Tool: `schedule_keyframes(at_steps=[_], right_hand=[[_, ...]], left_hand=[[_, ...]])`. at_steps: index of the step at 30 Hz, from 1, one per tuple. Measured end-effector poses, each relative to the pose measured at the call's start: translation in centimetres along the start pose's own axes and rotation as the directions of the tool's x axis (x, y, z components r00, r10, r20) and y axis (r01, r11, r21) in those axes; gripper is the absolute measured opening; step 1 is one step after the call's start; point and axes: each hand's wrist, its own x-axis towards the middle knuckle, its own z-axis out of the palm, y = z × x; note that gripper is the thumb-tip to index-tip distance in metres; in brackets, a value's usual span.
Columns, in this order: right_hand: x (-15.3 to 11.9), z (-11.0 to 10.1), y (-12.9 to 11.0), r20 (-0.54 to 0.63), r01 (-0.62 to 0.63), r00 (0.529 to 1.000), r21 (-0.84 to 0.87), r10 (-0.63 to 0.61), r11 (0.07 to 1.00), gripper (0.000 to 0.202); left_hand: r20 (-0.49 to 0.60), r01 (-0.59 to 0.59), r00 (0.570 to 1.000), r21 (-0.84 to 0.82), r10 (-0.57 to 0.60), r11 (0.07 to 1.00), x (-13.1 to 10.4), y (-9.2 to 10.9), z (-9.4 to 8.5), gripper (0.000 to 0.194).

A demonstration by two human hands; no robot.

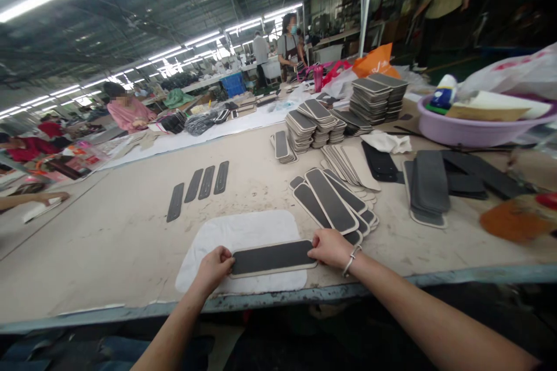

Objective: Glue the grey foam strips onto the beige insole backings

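A long dark grey panel with a pale border (274, 257) lies level over a white sheet (252, 226) near the table's front edge. Its left end is pinched by my left hand (215, 266), fingers closed. At the opposite end, the closed fingers of my right hand (333, 248) grip it; a bracelet circles that wrist. Just beyond my right hand is a fanned pile of similar panels (331, 200). Several narrow dark strips (207, 182) lie in a loose row farther back on the left.
Stacked panels (376, 95) rise at the back right, beside a purple basin (474, 127). Dark pieces (429, 182) and a jar of orange liquid (517, 217) are on the right. Another person's hand (50, 198) holds something white at the left edge. A person in pink (126, 113) sits beyond.
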Motion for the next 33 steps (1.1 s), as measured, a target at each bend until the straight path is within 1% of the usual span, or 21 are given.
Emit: schedule_keyframes(at_steps=[6, 8, 11, 14, 16, 19, 21, 24, 26, 33], right_hand=[[0.0, 0.0, 0.0, -0.016, 0.027, 0.999, -0.037, -0.028, 0.999, 0.010], [-0.1, -0.2, -0.1, -0.025, 0.038, 0.999, -0.053, -0.039, 0.998, 0.011], [-0.2, -0.3, -0.2, -0.042, 0.062, 0.997, -0.077, -0.066, 0.995, 0.012], [-0.3, -0.4, -0.2, -0.050, 0.093, 0.994, -0.084, -0.097, 0.992, 0.011], [-0.4, -0.4, -0.1, -0.050, 0.101, 0.993, -0.082, -0.106, 0.991, 0.011], [-0.4, -0.3, -0.1, -0.054, 0.093, 0.994, -0.082, -0.097, 0.992, 0.012], [-0.4, -0.2, -0.1, -0.056, 0.079, 0.995, -0.083, -0.084, 0.993, 0.013], [-0.4, 0.0, -0.1, -0.061, 0.052, 0.997, -0.080, -0.057, 0.995, 0.016], [-0.3, 0.1, -0.1, -0.066, 0.029, 0.997, -0.077, -0.035, 0.997, 0.018], [-0.3, 0.1, -0.4, -0.059, -0.004, 0.998, -0.063, 0.001, 0.998, 0.021]], left_hand=[[-0.059, -0.022, 0.998, 0.039, 0.024, 0.999, 0.0, -0.3, 0.1, 0.005], [-0.095, -0.034, 0.995, 0.046, 0.038, 0.998, -0.2, -0.4, 0.1, 0.007], [-0.163, -0.070, 0.984, 0.049, 0.077, 0.996, -1.3, -0.6, 0.1, 0.014], [-0.201, -0.129, 0.971, 0.030, 0.132, 0.991, -2.8, -0.8, 0.3, 0.017], [-0.268, -0.210, 0.941, 0.020, 0.207, 0.978, -3.6, -1.0, 0.6, 0.019], [-0.380, -0.351, 0.859, 0.055, 0.344, 0.935, -4.2, -1.4, 1.1, 0.022], [-0.400, -0.401, 0.822, 0.100, 0.406, 0.911, -4.1, -1.7, 1.5, 0.024], [-0.403, -0.444, 0.788, 0.153, 0.466, 0.883, -3.6, -2.1, 1.9, 0.023], [-0.404, -0.461, 0.776, 0.160, 0.484, 0.873, -3.2, -2.4, 2.0, 0.022], [-0.398, -0.473, 0.778, 0.138, 0.486, 0.870, -2.9, -2.5, 2.0, 0.022]])
